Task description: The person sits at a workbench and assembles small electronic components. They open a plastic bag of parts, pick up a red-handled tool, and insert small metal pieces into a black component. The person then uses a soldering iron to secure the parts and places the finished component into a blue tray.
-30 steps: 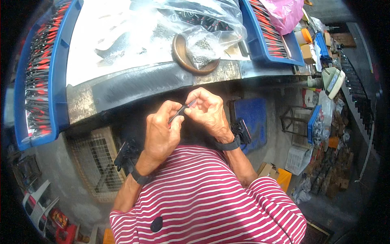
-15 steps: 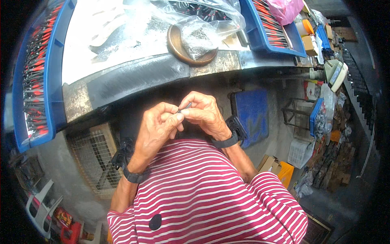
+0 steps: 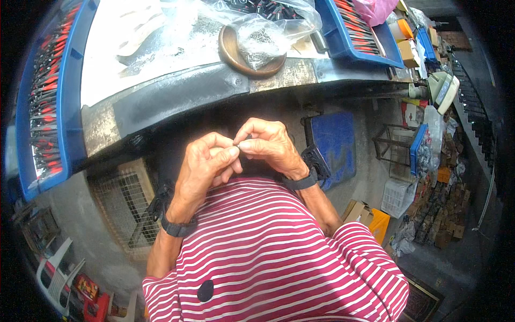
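Observation:
In front of my striped shirt, below the bench edge, my left hand [image 3: 208, 161] and my right hand [image 3: 270, 146] meet fingertip to fingertip. Both are closed in a pinch around a small dark piece [image 3: 236, 145]. The fingers cover most of it, so its kind cannot be made out. Beyond them, a round wooden bowl [image 3: 227, 47] stands at the edge of the bench. Inside it lies a clear plastic bag [image 3: 262, 47] with many small, thin, shiny pieces.
Blue trays of slim red-and-black items stand on the bench, one on the left [image 3: 65, 102] and one on the right [image 3: 343, 47]. A large clear bag [image 3: 198, 19] holds dark parts. A blue padded panel [image 3: 333, 147] is under the bench; boxes [image 3: 358, 213] lie at right.
The dark piece, which stuck out between my fingertips before, is now mostly covered by them. My hands stay close together in nearly the same place. The view has shifted slightly.

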`<state>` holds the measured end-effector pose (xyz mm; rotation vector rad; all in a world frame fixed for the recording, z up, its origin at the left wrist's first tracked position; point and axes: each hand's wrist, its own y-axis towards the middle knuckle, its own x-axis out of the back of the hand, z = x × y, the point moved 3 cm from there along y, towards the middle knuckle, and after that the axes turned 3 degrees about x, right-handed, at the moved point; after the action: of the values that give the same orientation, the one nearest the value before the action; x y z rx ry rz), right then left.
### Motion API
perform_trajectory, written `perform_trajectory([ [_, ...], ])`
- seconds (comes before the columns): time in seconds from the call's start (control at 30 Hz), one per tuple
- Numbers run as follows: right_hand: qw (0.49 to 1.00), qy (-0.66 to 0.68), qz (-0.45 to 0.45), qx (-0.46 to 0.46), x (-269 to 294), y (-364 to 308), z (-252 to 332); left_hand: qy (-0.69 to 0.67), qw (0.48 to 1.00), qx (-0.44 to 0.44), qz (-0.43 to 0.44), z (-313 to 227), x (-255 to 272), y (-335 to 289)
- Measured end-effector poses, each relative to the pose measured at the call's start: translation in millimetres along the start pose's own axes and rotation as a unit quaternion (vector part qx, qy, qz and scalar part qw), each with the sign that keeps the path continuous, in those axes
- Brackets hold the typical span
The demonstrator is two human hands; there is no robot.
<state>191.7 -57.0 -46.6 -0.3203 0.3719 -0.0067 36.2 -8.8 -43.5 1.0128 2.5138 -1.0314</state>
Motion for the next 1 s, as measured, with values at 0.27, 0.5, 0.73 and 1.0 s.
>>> perform_trajectory([
  [0.27, 0.999, 0.030, 0.005, 0.007, -7.0, -2.8, -4.3, -0.040, 0.999, -0.025, 0.016, 2.3, 3.3, -1.7],
  [0.5, 0.999, -0.006, 0.025, 0.025, -8.0, -1.7, 2.5, -0.098, 0.994, 0.001, 0.041, 3.8, 3.4, -5.2],
  [0.73, 0.994, -0.060, -0.032, 0.087, -12.6, -0.8, 3.3, -0.127, 0.992, -0.014, 0.022, 2.9, 0.1, -6.4],
  [1.0, 0.988, -0.095, -0.043, 0.112, -15.9, -1.8, 3.2, -0.124, 0.992, -0.014, 0.029, 1.1, 0.9, -6.7],
])
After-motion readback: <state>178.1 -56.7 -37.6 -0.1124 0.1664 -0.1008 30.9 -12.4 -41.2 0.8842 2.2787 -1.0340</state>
